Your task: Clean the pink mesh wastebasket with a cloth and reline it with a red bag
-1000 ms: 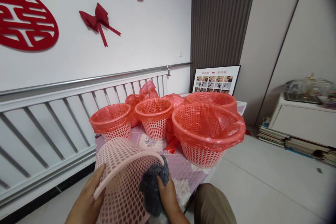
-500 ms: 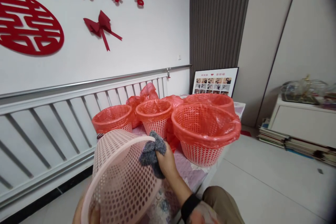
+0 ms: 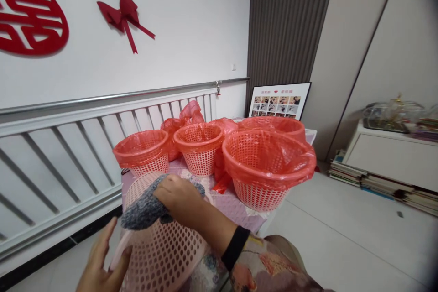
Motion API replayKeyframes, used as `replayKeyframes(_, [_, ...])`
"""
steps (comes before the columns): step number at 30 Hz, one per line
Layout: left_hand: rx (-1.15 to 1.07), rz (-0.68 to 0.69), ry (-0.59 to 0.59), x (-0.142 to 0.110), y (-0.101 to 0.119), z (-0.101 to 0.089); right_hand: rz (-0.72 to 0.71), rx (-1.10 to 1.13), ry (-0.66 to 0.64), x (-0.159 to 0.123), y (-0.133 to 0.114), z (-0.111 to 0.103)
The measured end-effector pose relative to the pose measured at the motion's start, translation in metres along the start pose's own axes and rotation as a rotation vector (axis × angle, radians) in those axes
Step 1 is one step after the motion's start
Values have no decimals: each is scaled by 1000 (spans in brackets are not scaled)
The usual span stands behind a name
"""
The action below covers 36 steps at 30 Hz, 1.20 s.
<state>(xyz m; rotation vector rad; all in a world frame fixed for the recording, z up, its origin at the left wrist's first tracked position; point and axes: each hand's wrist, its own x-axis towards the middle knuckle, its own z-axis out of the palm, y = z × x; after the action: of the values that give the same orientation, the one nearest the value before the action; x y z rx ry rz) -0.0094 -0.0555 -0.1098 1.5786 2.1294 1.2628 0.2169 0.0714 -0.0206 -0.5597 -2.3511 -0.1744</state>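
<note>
A pale pink perforated plastic basket (image 3: 164, 251) lies tipped on its side at the bottom left, over the near edge of the table (image 3: 229, 203). My left hand (image 3: 101, 264) supports the basket's rim from below, fingers spread along it. My right hand (image 3: 179, 200) presses a grey cloth (image 3: 143, 210) onto the top of the basket's wall, fingers closed over the cloth. A black band sits on my right wrist.
Several pink baskets lined with red plastic bags (image 3: 268, 162) stand on the table with a purple patterned cover. A white slatted radiator cover (image 3: 68, 146) runs along the left wall. A framed photo collage (image 3: 278, 100) leans behind. A low white cabinet (image 3: 390, 155) and stacked books stand at right.
My right hand has moved the grey cloth from the basket's right rim across to the top of its wall. My left hand has shifted lower along the rim.
</note>
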Motion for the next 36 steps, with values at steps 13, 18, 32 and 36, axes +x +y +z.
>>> replayKeyframes(13, [52, -9, -148, 15, 39, -4, 410, 363, 233, -59, 44, 40])
replayKeyframes(18, [35, -4, -160, 13, 34, -8, 684, 445, 364, -123, 56, 71])
replayKeyframes(32, [-111, 11, -46, -8, 9, -19, 1043, 613, 564, -168, -5, 124])
replayKeyframes(36, [-157, -209, 40, -29, -10, -5, 937, 586, 581, -141, 29, 85])
